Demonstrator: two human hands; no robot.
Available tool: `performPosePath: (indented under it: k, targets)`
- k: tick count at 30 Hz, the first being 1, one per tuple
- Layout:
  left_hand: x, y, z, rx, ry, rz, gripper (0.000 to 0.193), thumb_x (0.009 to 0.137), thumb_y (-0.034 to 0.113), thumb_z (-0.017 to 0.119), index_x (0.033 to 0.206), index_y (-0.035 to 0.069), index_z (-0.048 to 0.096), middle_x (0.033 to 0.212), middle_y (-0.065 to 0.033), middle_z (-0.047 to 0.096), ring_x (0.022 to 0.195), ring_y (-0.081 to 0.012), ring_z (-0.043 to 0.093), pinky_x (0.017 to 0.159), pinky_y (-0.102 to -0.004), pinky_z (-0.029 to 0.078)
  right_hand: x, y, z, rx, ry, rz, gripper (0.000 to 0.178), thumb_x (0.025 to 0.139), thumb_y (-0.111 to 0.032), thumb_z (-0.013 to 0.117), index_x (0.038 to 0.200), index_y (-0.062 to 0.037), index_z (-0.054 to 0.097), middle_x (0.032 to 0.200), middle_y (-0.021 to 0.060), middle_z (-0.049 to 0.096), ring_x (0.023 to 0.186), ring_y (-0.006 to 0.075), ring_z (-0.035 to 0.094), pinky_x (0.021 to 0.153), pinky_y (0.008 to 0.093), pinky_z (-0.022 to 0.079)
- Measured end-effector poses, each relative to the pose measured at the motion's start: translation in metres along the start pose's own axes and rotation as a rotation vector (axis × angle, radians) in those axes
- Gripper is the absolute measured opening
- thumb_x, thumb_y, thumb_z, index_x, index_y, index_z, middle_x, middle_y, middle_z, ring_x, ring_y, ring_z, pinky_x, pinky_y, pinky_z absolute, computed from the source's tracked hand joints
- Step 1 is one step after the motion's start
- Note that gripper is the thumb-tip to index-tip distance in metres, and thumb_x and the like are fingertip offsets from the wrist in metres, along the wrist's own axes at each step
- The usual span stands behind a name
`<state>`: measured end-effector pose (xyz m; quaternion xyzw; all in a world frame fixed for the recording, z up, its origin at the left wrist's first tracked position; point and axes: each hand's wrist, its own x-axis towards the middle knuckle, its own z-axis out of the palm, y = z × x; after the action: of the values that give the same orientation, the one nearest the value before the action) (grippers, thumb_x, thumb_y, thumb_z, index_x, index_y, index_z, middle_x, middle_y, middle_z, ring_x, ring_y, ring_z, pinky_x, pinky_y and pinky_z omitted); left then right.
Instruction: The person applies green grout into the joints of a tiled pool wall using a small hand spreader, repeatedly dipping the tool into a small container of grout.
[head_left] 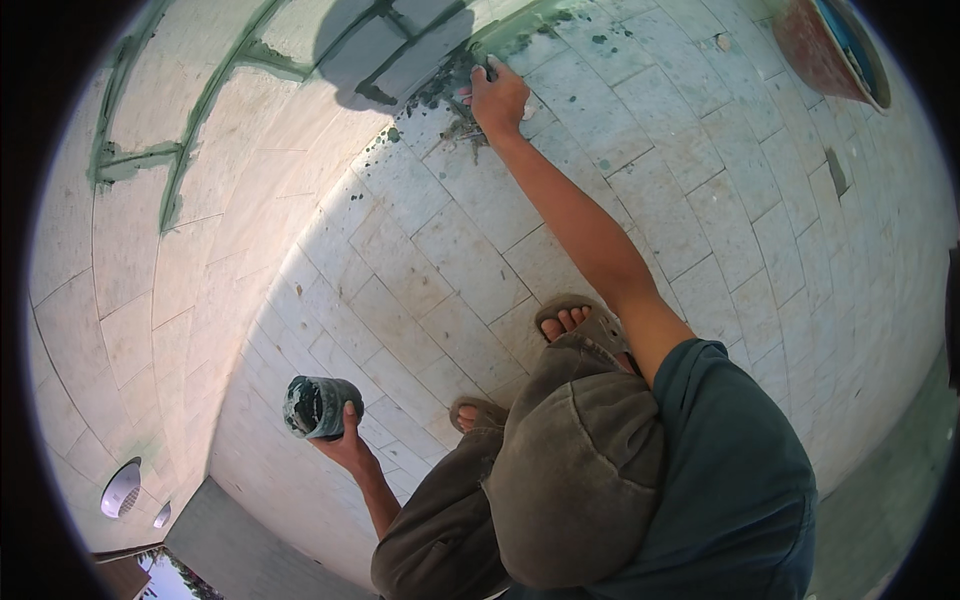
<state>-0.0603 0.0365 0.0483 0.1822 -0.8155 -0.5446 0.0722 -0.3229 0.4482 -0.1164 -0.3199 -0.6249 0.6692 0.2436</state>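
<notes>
My left hand [347, 450] grips a small round pot [340, 400] at the lower left, thumb up along its side. The pot is tilted, its mouth facing left, and its inside is smeared with dark green paste. At the far end of my outstretched right arm, my right hand [497, 98] is closed low at the joint of wall and floor. Something small and dark shows at its fingers, too hidden to name. Dark green crumbs and smears [435, 95] lie on the floor tiles beside it. Green paste lines [215, 95] fill joints of the pale wall at the upper left.
A reddish bucket [825, 50] stands tilted in view at the upper right. My sandalled feet [575, 318] rest on the pale tiled floor [480, 280]. A round purplish fitting [121, 488] sits in the wall at the lower left. A shadow falls across the wall's top.
</notes>
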Motion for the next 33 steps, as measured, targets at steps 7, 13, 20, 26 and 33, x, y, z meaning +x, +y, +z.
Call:
performPosePath:
  k: [7,13,20,26,33]
  targets:
    - [0.002,0.001,0.001,0.014,0.02,-0.004,0.076,0.081,0.006,0.078,0.143,0.002,0.034,0.136,-0.0138,0.048,0.121,-0.0257,0.051,0.103,-0.0411,0.044,-0.009,-0.003,0.019,-0.482,-0.129,-0.388,0.03,0.086,-0.012,0.064,0.108,0.0081,0.067,0.074,0.0269,0.066,0.073,0.0416,0.066,0.07,0.0458,0.054]
    - [0.0,0.004,0.002,0.025,0.01,0.033,0.074,0.082,0.006,0.077,0.143,0.003,0.034,0.137,-0.0131,0.048,0.122,-0.0253,0.05,0.105,-0.041,0.041,-0.028,0.001,0.012,-0.373,-0.092,-0.231,0.027,0.086,-0.012,0.064,0.106,0.0048,0.068,0.078,0.0275,0.067,0.075,0.0416,0.067,0.072,0.0467,0.053]
    - [-0.002,0.001,-0.001,0.022,0.013,0.018,0.074,0.083,0.006,0.077,0.143,0.002,0.034,0.137,-0.0135,0.047,0.122,-0.0254,0.05,0.104,-0.0406,0.042,0.017,0.009,-0.002,-0.347,-0.014,-0.241,0.029,0.086,-0.014,0.065,0.105,0.0073,0.068,0.078,0.0278,0.067,0.077,0.0401,0.067,0.072,0.0476,0.052]
    - [0.002,-0.001,0.002,0.01,0.014,0.034,0.079,0.079,0.008,0.081,0.142,0.001,0.034,0.135,-0.0149,0.048,0.121,-0.0267,0.051,0.102,-0.0413,0.046,-0.011,0.015,0.014,-0.305,-0.174,-0.25,0.031,0.087,-0.016,0.065,0.106,0.0077,0.068,0.081,0.0289,0.067,0.076,0.0399,0.067,0.077,0.046,0.052]
    - [-0.001,0.005,0.001,0.004,0.049,0.01,0.079,0.077,0.007,0.082,0.141,0.0,0.035,0.133,-0.0157,0.049,0.119,-0.027,0.053,0.1,-0.0406,0.048,0.019,0.004,-0.009,-0.298,0.058,-0.211,0.028,0.087,-0.015,0.063,0.106,0.0051,0.069,0.069,0.0168,0.069,0.067,0.0337,0.069,0.076,0.043,0.054]
